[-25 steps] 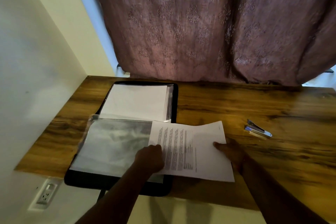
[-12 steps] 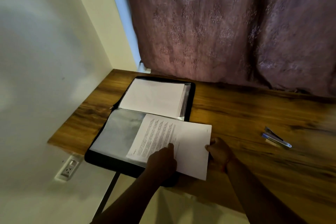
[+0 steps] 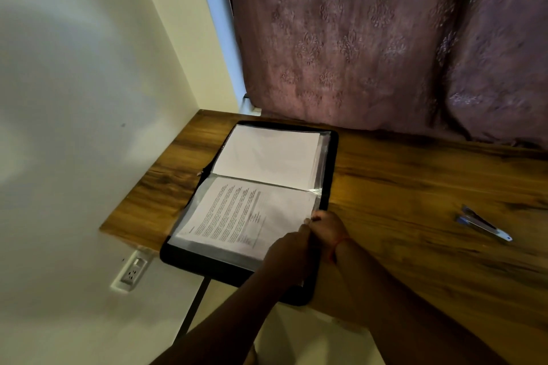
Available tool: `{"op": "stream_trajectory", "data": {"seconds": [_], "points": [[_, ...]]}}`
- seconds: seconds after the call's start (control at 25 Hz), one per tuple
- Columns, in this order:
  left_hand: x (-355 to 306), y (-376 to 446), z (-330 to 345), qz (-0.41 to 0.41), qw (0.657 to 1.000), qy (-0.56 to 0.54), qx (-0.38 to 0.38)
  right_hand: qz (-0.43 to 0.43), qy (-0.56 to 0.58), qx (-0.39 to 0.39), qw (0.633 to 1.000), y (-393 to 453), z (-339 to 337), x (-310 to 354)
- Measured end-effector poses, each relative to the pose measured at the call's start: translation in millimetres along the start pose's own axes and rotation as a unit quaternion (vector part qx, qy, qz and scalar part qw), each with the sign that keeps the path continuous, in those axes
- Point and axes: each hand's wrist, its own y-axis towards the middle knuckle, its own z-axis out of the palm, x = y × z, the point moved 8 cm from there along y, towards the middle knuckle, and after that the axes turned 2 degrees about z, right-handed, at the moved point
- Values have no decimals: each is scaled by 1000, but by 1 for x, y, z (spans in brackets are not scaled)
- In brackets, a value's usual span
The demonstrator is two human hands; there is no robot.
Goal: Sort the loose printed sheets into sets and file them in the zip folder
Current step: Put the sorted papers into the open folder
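A black zip folder lies open on a wooden worktop in a wall corner. The printed sheet, half out a second ago, now sits almost fully inside the near clear sleeve, so this set looks nearly filed. Both hands meet at the sleeve's right edge: the right hand pinches that edge, while the left hand has curled fingers, its hold hidden. More white sheets fill the far sleeve. A blue stapler lies well apart to the right, beneath a purple curtain; nothing blocks the folder
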Motion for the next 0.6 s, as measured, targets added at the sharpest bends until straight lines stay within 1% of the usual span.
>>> {"op": "stream_trajectory", "data": {"seconds": [0.12, 0.2, 0.28, 0.32, 0.36, 0.4, 0.48, 0.52, 0.56, 0.6], "points": [[8, 6, -1, 52, 996, -71, 28, -19, 6, 54, 998, -4, 14, 12], [17, 8, -2, 92, 987, -120, 58, -16, -26, 66, 997, -11, 18, 19], [23, 5, -4, 132, 972, -150, 123, -3, -38, 55, 998, -16, 17, 21], [31, 3, -7, 135, 966, -164, 146, 12, -22, 37, 999, -18, 14, 19], [47, 2, -16, 127, 966, -172, 143, 29, 2, 7, 1000, -22, 13, 17], [71, 2, -29, 110, 972, -171, 115, 42, 21, -32, 998, -28, 11, 14], [138, 7, -66, 65, 992, -105, -25, 53, 43, -107, 992, -44, 12, 10], [176, 7, -82, 37, 994, -61, -84, 52, 61, -132, 988, -53, 14, 9], [214, 6, -93, 5, 992, -32, -119, 55, 83, -149, 984, -61, 19, 7], [247, 3, -99, -24, 991, -18, -130, 55, 107, -157, 980, -69, 25, 5]]}}
